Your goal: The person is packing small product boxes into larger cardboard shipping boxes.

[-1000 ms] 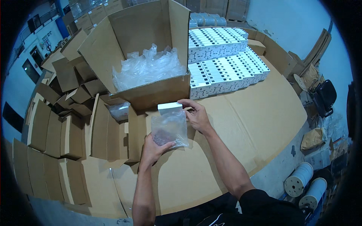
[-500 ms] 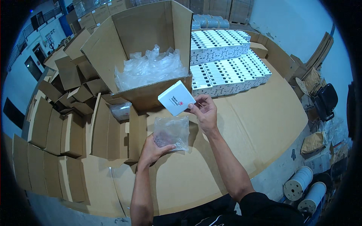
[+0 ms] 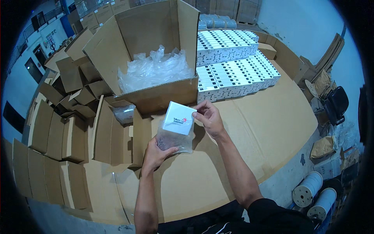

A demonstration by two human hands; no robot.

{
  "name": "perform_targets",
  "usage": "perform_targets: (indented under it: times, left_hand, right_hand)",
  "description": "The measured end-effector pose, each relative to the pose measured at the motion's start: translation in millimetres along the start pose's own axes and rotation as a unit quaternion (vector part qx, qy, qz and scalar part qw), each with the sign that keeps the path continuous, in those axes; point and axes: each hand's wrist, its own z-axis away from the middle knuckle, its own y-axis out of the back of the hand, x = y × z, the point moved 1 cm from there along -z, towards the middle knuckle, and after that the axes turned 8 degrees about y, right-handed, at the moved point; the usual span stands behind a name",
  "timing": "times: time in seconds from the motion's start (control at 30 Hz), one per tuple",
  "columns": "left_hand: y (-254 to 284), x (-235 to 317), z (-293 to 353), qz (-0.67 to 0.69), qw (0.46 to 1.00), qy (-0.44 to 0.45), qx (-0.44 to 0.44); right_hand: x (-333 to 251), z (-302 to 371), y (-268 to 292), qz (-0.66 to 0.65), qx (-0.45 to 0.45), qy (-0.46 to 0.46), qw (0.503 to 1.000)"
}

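Note:
A clear plastic bag is gripped at its left side by my left hand, thumb across its front. My right hand pinches the right edge of a flat white square box with a small red and dark print. The lower part of the box is at the bag's mouth and appears to be inside it; its upper part stands out above the plastic. To the left of the bag, an open narrow cardboard carton contains a plastic-wrapped item.
Beyond my hands a large open carton holds crumpled clear bags. Stacked white boxes fill the back right of the cardboard-covered table. Several open cartons crowd the left. White cable spools stand at the lower right.
The white box has moved down and turned more upright, from above the bag to its mouth. My right hand has followed it; my left hand still holds the bag.

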Motion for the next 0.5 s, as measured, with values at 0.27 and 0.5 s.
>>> perform_targets:
  times: [0.27,0.5]
  left_hand:
    - [-2.2,4.1,1.4,-0.008,1.0,0.002,0.008]
    - [-7.5,-6.2,-12.6,0.099,0.995,0.003,0.024]
  right_hand:
    - [-2.6,2.5,-7.2,0.018,-0.043,-0.061,0.997]
    - [5.9,2.0,-9.4,0.027,-0.094,-0.066,0.993]
